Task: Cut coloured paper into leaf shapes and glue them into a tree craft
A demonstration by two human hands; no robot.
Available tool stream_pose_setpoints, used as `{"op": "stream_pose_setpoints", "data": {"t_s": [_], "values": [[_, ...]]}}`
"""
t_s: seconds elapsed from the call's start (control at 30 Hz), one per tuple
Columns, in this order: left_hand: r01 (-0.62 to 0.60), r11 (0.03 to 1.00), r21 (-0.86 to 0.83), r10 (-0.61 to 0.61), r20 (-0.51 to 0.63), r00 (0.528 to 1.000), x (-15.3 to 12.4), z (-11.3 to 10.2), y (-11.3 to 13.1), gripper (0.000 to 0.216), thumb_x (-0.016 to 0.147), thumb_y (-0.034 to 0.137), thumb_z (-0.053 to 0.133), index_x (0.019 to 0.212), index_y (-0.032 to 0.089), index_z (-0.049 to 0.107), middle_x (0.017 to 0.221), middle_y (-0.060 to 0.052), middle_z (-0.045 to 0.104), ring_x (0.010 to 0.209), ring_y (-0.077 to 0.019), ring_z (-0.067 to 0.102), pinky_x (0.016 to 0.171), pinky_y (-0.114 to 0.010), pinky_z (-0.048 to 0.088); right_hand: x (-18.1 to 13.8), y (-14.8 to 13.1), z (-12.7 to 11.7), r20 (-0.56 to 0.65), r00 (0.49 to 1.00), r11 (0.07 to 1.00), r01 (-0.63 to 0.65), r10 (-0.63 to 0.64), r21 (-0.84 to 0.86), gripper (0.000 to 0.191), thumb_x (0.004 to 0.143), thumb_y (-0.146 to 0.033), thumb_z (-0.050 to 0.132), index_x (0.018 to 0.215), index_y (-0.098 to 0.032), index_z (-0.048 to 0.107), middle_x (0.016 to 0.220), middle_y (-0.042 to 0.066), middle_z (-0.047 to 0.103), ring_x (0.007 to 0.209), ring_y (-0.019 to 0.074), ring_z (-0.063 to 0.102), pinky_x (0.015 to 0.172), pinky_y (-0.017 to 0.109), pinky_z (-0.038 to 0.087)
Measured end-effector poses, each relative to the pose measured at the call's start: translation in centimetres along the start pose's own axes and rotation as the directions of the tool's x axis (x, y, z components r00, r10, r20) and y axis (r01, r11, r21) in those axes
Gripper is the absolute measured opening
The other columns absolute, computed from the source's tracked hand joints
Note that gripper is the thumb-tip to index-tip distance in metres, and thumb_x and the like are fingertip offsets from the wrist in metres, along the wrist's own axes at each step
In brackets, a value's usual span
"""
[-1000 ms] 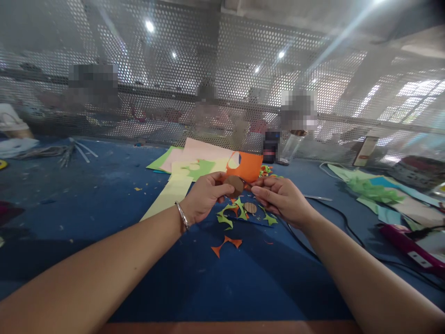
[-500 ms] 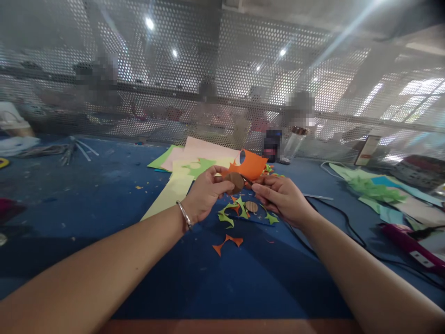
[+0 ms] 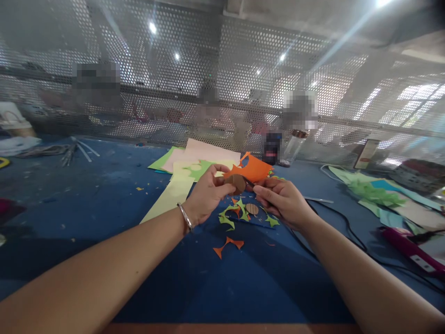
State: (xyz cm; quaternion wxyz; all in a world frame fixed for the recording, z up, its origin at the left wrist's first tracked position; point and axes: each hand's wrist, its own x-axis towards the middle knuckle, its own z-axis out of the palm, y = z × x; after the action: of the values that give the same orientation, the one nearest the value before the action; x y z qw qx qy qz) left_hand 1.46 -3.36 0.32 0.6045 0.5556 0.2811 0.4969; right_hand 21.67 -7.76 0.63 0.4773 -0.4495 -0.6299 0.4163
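Perforated metal screen [image 3: 167, 69] along back. Clear bottle [image 3: 294, 149] beside dark object [image 3: 271, 147], possibly a can, blurred. Purple power strip [image 3: 401, 243] right; white container [image 3: 12, 115] far left.

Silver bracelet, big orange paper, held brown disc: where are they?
Silver bracelet [image 3: 184, 216], head view, its band.
Big orange paper [image 3: 257, 170], head view, uncut part.
Held brown disc [image 3: 238, 184], head view, flat face.

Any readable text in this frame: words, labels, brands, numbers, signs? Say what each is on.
None can be read.
Upright pale slab at right: its marks are too small and blurred.
Dark object by the mesh panel: too blurred.
Brown disc in the left hand: no lettering visible.
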Motion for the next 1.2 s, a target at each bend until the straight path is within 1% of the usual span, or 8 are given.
{"op": "stream_pose_setpoints", "data": {"t_s": [0.17, 0.37, 0.53, 0.77, 0.87, 0.97, 1.1, 1.2], "values": [[-0.004, 1.0, -0.013, 0.005, 0.042, 0.999, -0.03, 0.09, 0.17, 0.045, 0.072, 0.011, 0.074, 0.105, 0.024, 0.046, 0.071, 0.005, 0.068, 0.059, -0.0102, 0.06, 0.055, -0.023, 0.034, -0.13, -0.11, -0.04, 0.013, 1.0, 0.999, -0.022, 0.022, 0.048, 0.036, 0.084, -0.049, 0.074, 0.089, -0.014, 0.066, 0.055, -0.007, 0.049, 0.038, 0.0024, 0.03, 0.036, 0.02, 0.016], [-0.025, 1.0, -0.009, 0.026, 0.085, 0.996, -0.01, -0.01, 0.29, 0.046, 0.073, 0.011, 0.074, 0.105, 0.023, 0.044, 0.074, 0.004, 0.072, 0.061, -0.0103, 0.064, 0.058, -0.022, 0.038, -0.15, -0.05, -0.1, -0.003, 1.0, 1.0, -0.006, 0.006, 0.01, 0.036, 0.084, -0.049, 0.075, 0.075, -0.016, 0.06, 0.053, -0.006, 0.05, 0.037, 0.0029, 0.033, 0.036, 0.02, 0.017], [-0.038, 0.999, -0.006, 0.038, 0.103, 0.994, 0.02, -0.11, 0.21, 0.046, 0.075, 0.012, 0.075, 0.106, 0.024, 0.044, 0.076, 0.003, 0.072, 0.065, -0.0116, 0.066, 0.059, -0.023, 0.039, -0.16, -0.29, -0.18, 0.009, 1.0, 1.0, -0.017, 0.017, 0.008, 0.036, 0.082, -0.051, 0.075, 0.077, -0.017, 0.062, 0.052, -0.006, 0.05, 0.036, 0.0035, 0.033, 0.034, 0.021, 0.018], [0.053, 0.998, -0.036, -0.052, 0.031, 0.998, 0.01, 0.05, 0.13, 0.042, 0.072, 0.009, 0.075, 0.105, 0.023, 0.051, 0.073, 0.004, 0.07, 0.061, -0.0098, 0.059, 0.056, -0.022, 0.034, 0.05, -0.02, -0.29, 0.03, 1.0, 0.999, -0.008, 0.007, 0.037, 0.034, 0.085, -0.048, 0.073, 0.078, -0.017, 0.061, 0.054, -0.006, 0.05, 0.037, 0.0026, 0.033, 0.036, 0.02, 0.019], [0.107, 0.99, -0.092, -0.107, 0.006, 0.994, 0.28, 0.15, -0.13, 0.037, 0.07, 0.007, 0.075, 0.101, 0.02, 0.059, 0.076, 0.003, 0.07, 0.064, -0.0095, 0.059, 0.06, -0.022, 0.039, 0.14, 0.0, -0.35, 0.023, 1.0, 1.0, 0.002, -0.003, 0.025, 0.036, 0.085, -0.048, 0.074, 0.076, -0.016, 0.06, 0.054, -0.006, 0.05, 0.036, 0.0026, 0.032, 0.036, 0.02, 0.019], [0.156, 0.977, -0.144, -0.157, 0.002, 0.988, 0.45, 0.37, -0.23, 0.026, 0.068, 0.004, 0.074, 0.09, 0.016, 0.066, 0.085, -0.001, 0.072, 0.074, -0.0098, 0.063, 0.069, -0.022, 0.045, 0.13, -0.03, -0.4, 0.012, 1.0, 1.0, 0.012, -0.012, 0.016, 0.037, 0.084, -0.048, 0.075, 0.073, -0.016, 0.059, 0.055, -0.005, 0.05, 0.036, 0.0027, 0.033, 0.035, 0.021, 0.017], [0.179, 0.973, -0.147, -0.18, 0.008, 0.984, 0.42, 0.42, -0.16, 0.017, 0.07, 0.004, 0.073, 0.082, 0.015, 0.068, 0.083, -0.001, 0.072, 0.075, -0.0112, 0.065, 0.074, -0.025, 0.049, -0.01, 0.08, -0.38, 0.014, 1.0, 0.999, -0.018, 0.018, 0.039, 0.035, 0.085, -0.046, 0.075, 0.077, -0.015, 0.062, 0.055, -0.005, 0.051, 0.036, 0.002, 0.032, 0.035, 0.02, 0.017], [0.17, 0.977, -0.132, -0.171, 0.006, 0.985, 0.37, 0.22, -0.19, 0.013, 0.071, 0.007, 0.074, 0.078, 0.015, 0.067, 0.079, -0.001, 0.071, 0.072, -0.0114, 0.064, 0.074, -0.026, 0.049, -0.1, 0.17, -0.32, 0.012, 1.0, 0.999, -0.016, 0.015, 0.046, 0.036, 0.085, -0.045, 0.075, 0.073, -0.015, 0.059, 0.054, -0.006, 0.05, 0.036, 0.0017, 0.033, 0.035, 0.019, 0.018]]}}
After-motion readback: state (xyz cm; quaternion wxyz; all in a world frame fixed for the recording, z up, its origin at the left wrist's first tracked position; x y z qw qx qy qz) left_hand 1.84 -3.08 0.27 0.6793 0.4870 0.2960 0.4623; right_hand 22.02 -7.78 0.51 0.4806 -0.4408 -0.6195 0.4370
